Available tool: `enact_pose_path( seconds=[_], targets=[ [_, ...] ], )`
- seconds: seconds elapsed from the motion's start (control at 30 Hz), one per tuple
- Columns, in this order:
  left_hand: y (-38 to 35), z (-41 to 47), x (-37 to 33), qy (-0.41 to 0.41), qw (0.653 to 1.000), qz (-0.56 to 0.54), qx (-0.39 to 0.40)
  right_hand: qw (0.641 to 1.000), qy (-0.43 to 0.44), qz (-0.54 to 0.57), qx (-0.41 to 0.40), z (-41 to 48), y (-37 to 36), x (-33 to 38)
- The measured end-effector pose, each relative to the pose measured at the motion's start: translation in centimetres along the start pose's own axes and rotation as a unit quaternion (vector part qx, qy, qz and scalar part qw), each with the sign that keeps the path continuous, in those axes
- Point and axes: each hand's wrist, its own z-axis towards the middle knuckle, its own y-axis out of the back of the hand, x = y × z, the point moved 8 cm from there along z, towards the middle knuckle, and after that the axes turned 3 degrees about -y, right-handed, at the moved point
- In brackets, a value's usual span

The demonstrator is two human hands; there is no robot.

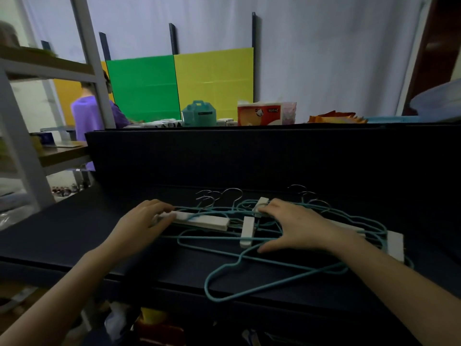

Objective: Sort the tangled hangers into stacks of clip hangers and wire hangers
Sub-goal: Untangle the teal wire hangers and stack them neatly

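While the left hand [147, 218] curls its fingers and thumb round the left end of a white clip hanger [204, 222], the right hand [299, 228] lies spread and flat on the pile of hangers [249, 239], gripping nothing. Its fingertips touch a white clip [260, 204] and its thumb is stretched toward six o'clock. The two hands are well apart, the left at nine o'clock of the pile and the right at about two o'clock.

The pile sits unsorted on the dark counter [112, 250]: teal wire loops cross over and under the white bars. A second clip [247, 232] stands across the bar between the hands, and another white clip [395, 245] shows at three o'clock, past the right wrist. One teal wire hanger [274, 287] reaches out at six o'clock to the counter's near edge. Bare metal hooks [232, 193] point away at twelve o'clock.

A dark panel [249, 156] rises behind the counter. Above it stand a teal box [198, 113], a tissue pack [259, 114] and green and yellow boards [214, 81]. At ten o'clock a person in a purple shirt [87, 116] stands behind a grey shelf frame [25, 158].
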Motion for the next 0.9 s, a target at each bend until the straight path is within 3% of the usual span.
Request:
enact_pose_path(
  seconds=[0.17, 0.33, 0.47, 0.6, 0.77, 0.9],
  targets=[
    [1.1, -0.5, 2.5, 0.037, 0.997, -0.055, -0.033, 0.996, -0.002, 0.085, -0.008, 0.4, 2.0, -0.1],
    [1.1, -1.0, 3.7, 0.089, 0.980, -0.165, -0.058, 0.989, -0.027, 0.125, -0.073, -0.4, 5.3, -1.4],
    [-0.3, -0.1, 2.3, 0.020, 0.999, -0.036, -0.001, 0.977, -0.061, 0.151, -0.136, -2.2, 7.4, -3.5],
    [-2.4, 1.7, 0.5, -0.054, 0.995, 0.012, 0.080, 0.967, -0.113, 0.162, -0.163, -4.0, 7.6, -6.1],
    [-3.2, 3.5, 0.6, -0.076, 0.990, 0.001, 0.117, 0.958, -0.152, 0.167, -0.175, -6.3, 6.6, -8.1],
    [-2.7, 4.1, 0.5, -0.085, 0.992, -0.024, 0.093, 0.953, -0.170, 0.167, -0.189, -7.6, 6.7, -9.7]
  ],
)
